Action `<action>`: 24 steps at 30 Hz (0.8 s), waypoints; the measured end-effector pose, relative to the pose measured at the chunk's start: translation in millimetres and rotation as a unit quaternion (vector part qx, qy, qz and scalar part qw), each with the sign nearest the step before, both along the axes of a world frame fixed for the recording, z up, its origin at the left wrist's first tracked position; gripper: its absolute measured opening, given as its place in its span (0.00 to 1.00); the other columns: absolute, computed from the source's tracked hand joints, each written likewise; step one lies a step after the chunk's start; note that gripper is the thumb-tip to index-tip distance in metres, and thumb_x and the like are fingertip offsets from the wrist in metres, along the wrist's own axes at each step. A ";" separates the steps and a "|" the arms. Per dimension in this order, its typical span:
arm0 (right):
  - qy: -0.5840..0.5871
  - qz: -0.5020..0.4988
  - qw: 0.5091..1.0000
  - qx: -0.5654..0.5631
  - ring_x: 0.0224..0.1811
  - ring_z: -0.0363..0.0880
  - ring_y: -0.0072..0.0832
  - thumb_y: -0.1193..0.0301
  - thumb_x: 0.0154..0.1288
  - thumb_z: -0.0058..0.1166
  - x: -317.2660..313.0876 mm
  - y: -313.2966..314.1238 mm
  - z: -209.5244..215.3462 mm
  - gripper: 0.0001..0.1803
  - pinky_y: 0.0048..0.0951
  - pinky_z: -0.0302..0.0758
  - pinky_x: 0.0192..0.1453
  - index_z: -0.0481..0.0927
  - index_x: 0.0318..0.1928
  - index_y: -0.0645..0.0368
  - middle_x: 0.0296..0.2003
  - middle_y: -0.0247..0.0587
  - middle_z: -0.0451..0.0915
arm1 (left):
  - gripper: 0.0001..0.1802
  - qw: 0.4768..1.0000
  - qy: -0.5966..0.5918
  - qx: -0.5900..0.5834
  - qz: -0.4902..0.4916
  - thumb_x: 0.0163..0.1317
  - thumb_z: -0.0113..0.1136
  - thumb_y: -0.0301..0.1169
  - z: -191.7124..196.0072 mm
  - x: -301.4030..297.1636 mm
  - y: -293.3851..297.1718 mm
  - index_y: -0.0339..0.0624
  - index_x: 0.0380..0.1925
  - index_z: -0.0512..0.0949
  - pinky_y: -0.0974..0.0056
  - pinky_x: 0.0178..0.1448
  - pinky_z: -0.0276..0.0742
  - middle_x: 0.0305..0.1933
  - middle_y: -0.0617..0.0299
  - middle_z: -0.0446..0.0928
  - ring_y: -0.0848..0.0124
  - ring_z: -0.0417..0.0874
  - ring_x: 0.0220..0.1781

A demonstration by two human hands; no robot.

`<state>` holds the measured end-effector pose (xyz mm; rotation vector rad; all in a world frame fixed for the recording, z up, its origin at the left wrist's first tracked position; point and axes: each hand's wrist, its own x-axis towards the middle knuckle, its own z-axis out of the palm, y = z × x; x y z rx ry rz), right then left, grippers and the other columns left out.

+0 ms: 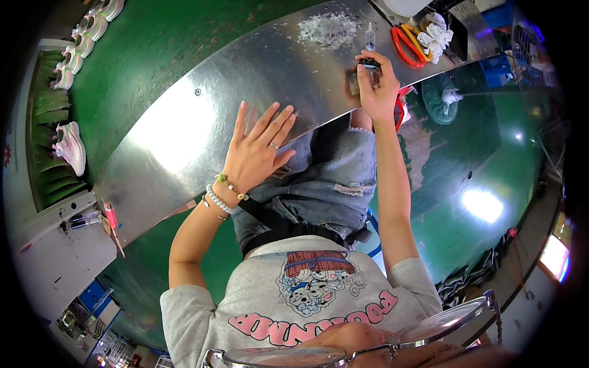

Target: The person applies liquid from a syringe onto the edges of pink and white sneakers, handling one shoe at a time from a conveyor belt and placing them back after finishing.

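My left hand (261, 150) lies flat on the shiny metal tabletop (264, 80) near its close edge, fingers spread, holding nothing. Further right, the fingers of my right hand (379, 89) are closed around a small dark object (369, 64); its kind is not clear. Just beyond that hand is a slim clear tube with a narrow tip (370, 40), like a syringe. A loose heap of whitish shreds (330, 30) sits at the far side of the table. Red-handled scissors (408, 48) rest right of my right hand.
Crumpled white tissue (437, 35) lies by the scissors with an orange handle (417, 42). A row of pale pink shoes (72, 147) runs along the left. A pink-red tool (110, 216) sits at the table's left end. A green round stool (440, 101) stands right.
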<state>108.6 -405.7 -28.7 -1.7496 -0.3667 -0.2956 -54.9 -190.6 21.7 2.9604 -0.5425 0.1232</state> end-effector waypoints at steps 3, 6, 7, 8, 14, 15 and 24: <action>-0.013 -0.003 1.000 -0.002 0.39 0.79 0.22 0.79 0.58 0.53 0.6 -0.4 -1.0 0.13 0.24 0.74 0.46 0.75 0.46 0.61 0.37 0.39 0.81 | 0.33 0.999 0.023 -0.024 0.007 0.56 0.59 0.45 -1.4 -3.9 -2.9 0.47 0.61 0.67 0.44 0.74 0.40 0.68 0.69 0.63 0.72 0.61 0.70; -0.017 -0.005 1.000 -0.007 0.39 0.79 0.22 0.80 0.58 0.54 -0.8 -0.4 0.9 0.13 0.23 0.74 0.45 0.75 0.45 0.61 0.37 0.39 0.81 | 0.34 0.995 0.033 -0.072 -0.057 0.55 0.59 0.45 -8.4 1.0 -21.2 0.44 0.60 0.67 0.45 0.74 0.44 0.68 0.68 0.62 0.72 0.61 0.70; -0.010 -0.006 1.000 -0.004 0.39 0.79 0.22 0.80 0.58 0.54 -1.4 0.3 1.5 0.13 0.23 0.74 0.45 0.75 0.45 0.61 0.37 0.39 0.81 | 0.34 0.995 0.033 -0.072 -0.056 0.55 0.59 0.45 -9.4 3.9 -27.1 0.44 0.60 0.67 0.45 0.74 0.44 0.68 0.68 0.62 0.72 0.61 0.70; -0.010 -0.005 1.000 -0.005 0.39 0.79 0.22 0.80 0.58 0.54 -1.0 -0.1 1.3 0.13 0.23 0.74 0.45 0.75 0.45 0.61 0.37 0.39 0.81 | 0.34 0.995 0.022 -0.075 -0.060 0.54 0.60 0.45 -10.4 8.1 -32.8 0.45 0.60 0.67 0.44 0.73 0.45 0.68 0.68 0.63 0.72 0.61 0.70; -0.009 -0.001 1.000 -0.007 0.38 0.79 0.22 0.80 0.58 0.54 0.1 0.0 0.3 0.13 0.23 0.74 0.45 0.76 0.45 0.61 0.37 0.39 0.81 | 0.31 0.998 -0.014 -0.001 -0.054 0.55 0.58 0.42 -9.4 10.6 -27.5 0.50 0.60 0.68 0.43 0.73 0.47 0.67 0.72 0.63 0.74 0.60 0.69; -0.003 0.000 1.000 0.000 0.38 0.79 0.21 0.79 0.58 0.54 0.7 -0.1 -2.0 0.13 0.23 0.74 0.44 0.76 0.45 0.61 0.37 0.39 0.81 | 0.31 0.998 -0.014 -0.002 -0.055 0.55 0.58 0.42 -8.3 7.3 -22.3 0.50 0.60 0.68 0.43 0.73 0.47 0.67 0.72 0.63 0.74 0.60 0.69; -0.018 -0.006 1.000 0.004 0.36 0.78 0.21 0.78 0.58 0.54 -1.0 0.4 1.5 0.13 0.23 0.74 0.43 0.76 0.45 0.60 0.37 0.38 0.81 | 0.31 0.998 0.003 0.057 -0.014 0.52 0.60 0.32 -1.6 -18.2 6.2 0.58 0.60 0.69 0.45 0.75 0.42 0.65 0.79 0.66 0.77 0.62 0.69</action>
